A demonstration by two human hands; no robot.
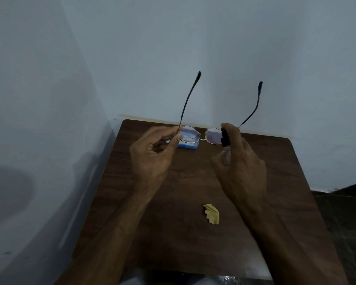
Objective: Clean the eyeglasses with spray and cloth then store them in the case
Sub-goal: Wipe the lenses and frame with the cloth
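Thin-rimmed round eyeglasses [201, 135] hang above the far part of the table, their two dark arms unfolded and pointing up and away from me. My left hand [152, 153] pinches the frame at its left hinge. My right hand [237, 159] is closed around a small spray bottle [225, 138] with a black top, held right at the right lens. A blue case [188, 145] lies on the table behind the left lens, partly hidden by it and my left fingers. A crumpled yellow cloth [212, 213] lies on the table between my forearms.
The dark wooden table [286, 173] stands against a pale wall, with another wall close on its left side. Dark floor shows past the table's right edge.
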